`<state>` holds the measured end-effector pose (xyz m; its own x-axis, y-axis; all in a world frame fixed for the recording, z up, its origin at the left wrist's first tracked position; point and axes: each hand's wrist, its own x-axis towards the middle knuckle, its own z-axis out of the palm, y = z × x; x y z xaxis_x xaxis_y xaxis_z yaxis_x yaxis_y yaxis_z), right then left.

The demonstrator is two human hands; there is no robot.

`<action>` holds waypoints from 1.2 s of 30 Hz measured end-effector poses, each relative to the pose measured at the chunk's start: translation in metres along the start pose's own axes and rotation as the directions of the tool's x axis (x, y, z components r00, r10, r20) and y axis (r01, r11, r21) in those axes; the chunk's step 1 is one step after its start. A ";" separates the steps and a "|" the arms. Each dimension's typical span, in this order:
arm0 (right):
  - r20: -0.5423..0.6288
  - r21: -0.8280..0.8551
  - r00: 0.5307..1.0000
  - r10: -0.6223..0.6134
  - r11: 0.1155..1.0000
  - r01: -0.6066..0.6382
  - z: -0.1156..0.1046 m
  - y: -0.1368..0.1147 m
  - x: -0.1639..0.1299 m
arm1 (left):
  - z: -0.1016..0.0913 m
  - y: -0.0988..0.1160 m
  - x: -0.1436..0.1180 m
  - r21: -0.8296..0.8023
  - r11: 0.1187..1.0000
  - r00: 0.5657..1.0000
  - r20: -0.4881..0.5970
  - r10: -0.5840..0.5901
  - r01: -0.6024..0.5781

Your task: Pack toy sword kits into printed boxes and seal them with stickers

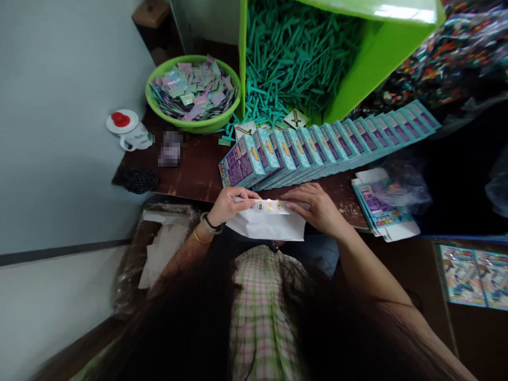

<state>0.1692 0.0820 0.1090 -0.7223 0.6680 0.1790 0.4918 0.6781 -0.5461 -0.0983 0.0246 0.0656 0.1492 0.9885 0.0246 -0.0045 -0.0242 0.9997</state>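
Observation:
Between my hands, over my lap at the table's front edge, is a white sheet [265,226] with a row of small stickers along its folded top edge. My left hand [234,205] pinches the sheet's left end, thumb on top. My right hand [311,206] has its fingers curled over the right end of that edge, thumb against the sheet. Just beyond my hands, a long row of teal and purple boxes [242,163] leans in overlapping order toward the right.
A green basin [214,126] holds many small packets. Beside it a lime-green bin [365,69] spills teal plastic pieces. A lidded cup [137,138] stands at left. Flattened boxes [377,203] lie at right near dark plastic. White papers [164,248] rest in a plastic-wrapped bundle below left.

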 end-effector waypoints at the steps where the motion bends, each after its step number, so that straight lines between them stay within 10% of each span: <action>1: 0.012 0.007 1.000 -0.019 1.000 0.019 0.000 -0.001 0.001 | 0.002 0.001 0.001 -0.009 1.000 1.000 0.015 0.015 -0.015; 10: -0.240 0.177 0.970 -0.035 0.981 0.079 -0.010 -0.017 -0.012 | 0.005 -0.006 0.003 0.046 0.999 0.999 -0.043 -0.007 0.009; 15: -0.076 0.198 0.997 -0.027 0.979 0.042 0.009 -0.020 0.003 | 0.011 -0.004 0.004 0.037 0.999 1.000 0.016 0.016 -0.017; 22: -0.189 0.176 0.978 -0.092 0.976 0.126 0.010 -0.034 0.005 | 0.004 -0.008 0.003 0.038 0.999 1.000 -0.023 -0.009 0.010; 28: -0.367 0.270 0.903 0.222 0.955 -0.126 -0.012 0.016 0.077 | 0.003 -0.017 0.004 0.023 0.999 0.999 -0.004 -0.038 0.039; 36: -0.336 -0.062 0.905 0.261 0.953 -0.298 0.015 0.050 0.130 | 0.002 -0.021 -0.004 -0.049 0.997 0.997 0.038 -0.063 0.065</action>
<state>0.0925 0.1982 0.0927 -0.3617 0.8845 0.2946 0.7135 0.4660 -0.5231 -0.0963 0.0212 0.0449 0.1866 0.9817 -0.0382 -0.0438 0.0471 0.9979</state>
